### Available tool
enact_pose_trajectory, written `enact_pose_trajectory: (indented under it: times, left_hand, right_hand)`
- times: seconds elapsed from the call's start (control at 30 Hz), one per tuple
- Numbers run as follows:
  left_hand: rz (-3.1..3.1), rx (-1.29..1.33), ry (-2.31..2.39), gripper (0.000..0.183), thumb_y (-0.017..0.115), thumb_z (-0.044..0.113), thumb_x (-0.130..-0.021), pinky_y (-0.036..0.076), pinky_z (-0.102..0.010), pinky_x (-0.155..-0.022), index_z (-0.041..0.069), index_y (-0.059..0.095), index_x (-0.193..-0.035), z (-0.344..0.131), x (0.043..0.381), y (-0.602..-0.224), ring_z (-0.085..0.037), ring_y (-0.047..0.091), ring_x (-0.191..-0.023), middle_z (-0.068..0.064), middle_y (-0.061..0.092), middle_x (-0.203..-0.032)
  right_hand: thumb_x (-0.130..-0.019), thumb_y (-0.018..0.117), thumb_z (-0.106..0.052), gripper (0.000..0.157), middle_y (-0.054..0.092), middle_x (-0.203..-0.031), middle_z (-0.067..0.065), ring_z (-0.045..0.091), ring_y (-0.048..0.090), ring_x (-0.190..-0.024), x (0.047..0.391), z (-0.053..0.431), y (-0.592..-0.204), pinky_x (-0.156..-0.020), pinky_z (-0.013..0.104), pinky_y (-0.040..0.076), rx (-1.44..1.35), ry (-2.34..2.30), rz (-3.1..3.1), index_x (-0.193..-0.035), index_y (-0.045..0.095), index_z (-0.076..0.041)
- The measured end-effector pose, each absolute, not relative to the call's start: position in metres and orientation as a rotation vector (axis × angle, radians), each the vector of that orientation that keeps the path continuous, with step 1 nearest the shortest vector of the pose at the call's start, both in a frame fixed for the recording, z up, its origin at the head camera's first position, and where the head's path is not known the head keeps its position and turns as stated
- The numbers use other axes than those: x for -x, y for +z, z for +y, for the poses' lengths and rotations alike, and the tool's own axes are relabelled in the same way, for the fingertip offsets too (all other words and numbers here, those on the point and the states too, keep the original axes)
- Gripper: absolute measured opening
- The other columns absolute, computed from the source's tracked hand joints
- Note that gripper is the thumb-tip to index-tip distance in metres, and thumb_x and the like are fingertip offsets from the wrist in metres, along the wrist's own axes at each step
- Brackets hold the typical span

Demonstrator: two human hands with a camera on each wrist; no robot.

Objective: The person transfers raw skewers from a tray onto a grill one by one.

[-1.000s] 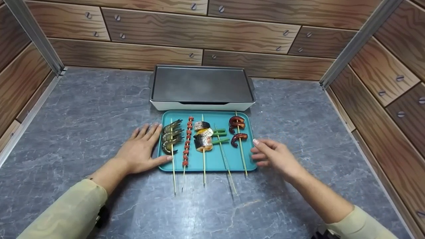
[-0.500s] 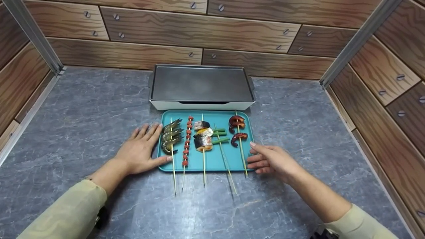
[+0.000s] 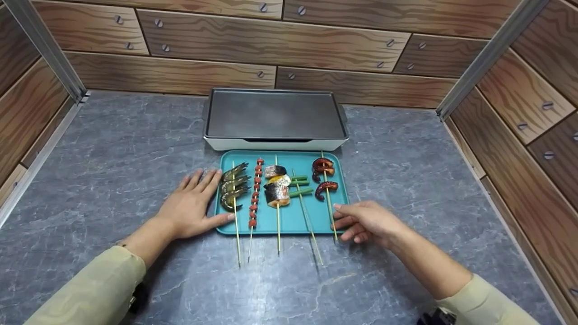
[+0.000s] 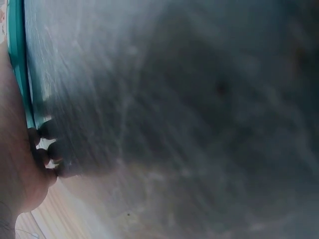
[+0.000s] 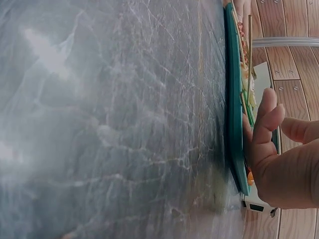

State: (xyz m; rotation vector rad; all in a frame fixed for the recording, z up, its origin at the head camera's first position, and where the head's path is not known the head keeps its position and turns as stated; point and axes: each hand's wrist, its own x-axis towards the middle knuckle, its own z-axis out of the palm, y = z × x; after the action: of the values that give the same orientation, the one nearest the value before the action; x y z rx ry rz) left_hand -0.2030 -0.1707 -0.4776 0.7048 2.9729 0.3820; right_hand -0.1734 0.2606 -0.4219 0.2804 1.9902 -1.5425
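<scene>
A teal tray (image 3: 291, 222) carries several skewers side by side. From the left lie a shrimp skewer (image 3: 231, 184), a skewer of small red pieces (image 3: 255, 194), a fish-chunk skewer (image 3: 277, 194), a green vegetable skewer (image 3: 301, 192) and an octopus tentacle skewer (image 3: 326, 187). My left hand (image 3: 187, 210) lies spread along the tray's left rim, its thumb reaching to the shrimp skewer's stick. Over the tray's front right corner, my right hand (image 3: 372, 223) has thumb and fingers around the octopus skewer's stick. In the right wrist view the thumb stands apart from the loosely bent fingers (image 5: 267, 119).
A white tabletop griddle (image 3: 275, 115) with a dark flat plate stands directly behind the tray. Several stick ends overhang the tray's front rim. Wood-patterned walls (image 3: 226, 40) enclose the grey marbled tabletop (image 3: 135, 135) at the back and sides.
My right hand has moved left and slightly toward the front, from beside the tray's right rim to the octopus skewer's stick. The left hand and the skewers have stayed in place.
</scene>
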Motion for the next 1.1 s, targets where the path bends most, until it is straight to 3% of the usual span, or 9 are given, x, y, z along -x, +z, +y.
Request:
enact_pose_trajectory:
  times: [0.3, 0.73, 1.1]
  left_hand:
    - [2.985, -0.714, 0.360, 0.118, 0.041, 0.089, -0.092, 0.012, -0.062, -0.128, 0.005, 0.012, -0.171, -0.1712, 0.2009, -0.4781, -0.045, 0.014, -0.160, -0.019, 0.019, -0.174]
    - [2.989, -0.707, 0.358, 0.118, 0.040, 0.090, -0.092, 0.012, -0.061, -0.129, 0.008, 0.011, -0.171, -0.1709, 0.2026, -0.4801, -0.043, 0.012, -0.161, -0.016, 0.017, -0.175]
    - [3.006, -0.718, 0.365, 0.120, 0.042, 0.091, -0.091, 0.013, -0.061, -0.128, 0.006, 0.014, -0.171, -0.1716, 0.2026, -0.4815, -0.045, 0.014, -0.160, -0.019, 0.019, -0.174]
  right_hand:
    - [-0.102, 0.074, -0.024, 0.034, 0.079, -0.104, 0.014, 0.007, 0.067, -0.059, 0.1749, 0.2612, -0.4272, -0.048, 0.017, 0.050, -0.243, -1.541, 1.929, -0.122, 0.073, 0.003]
    - [-0.096, 0.078, -0.010, 0.035, 0.079, -0.099, 0.012, 0.003, 0.063, -0.055, 0.1739, 0.2611, -0.4286, -0.046, 0.015, 0.045, -0.230, -1.569, 1.948, -0.126, 0.069, 0.006]
    - [-0.098, 0.075, -0.010, 0.026, 0.079, -0.096, 0.009, 0.004, 0.063, -0.059, 0.1690, 0.2642, -0.4269, -0.049, 0.017, 0.047, -0.187, -1.614, 1.943, -0.120, 0.072, 0.003]
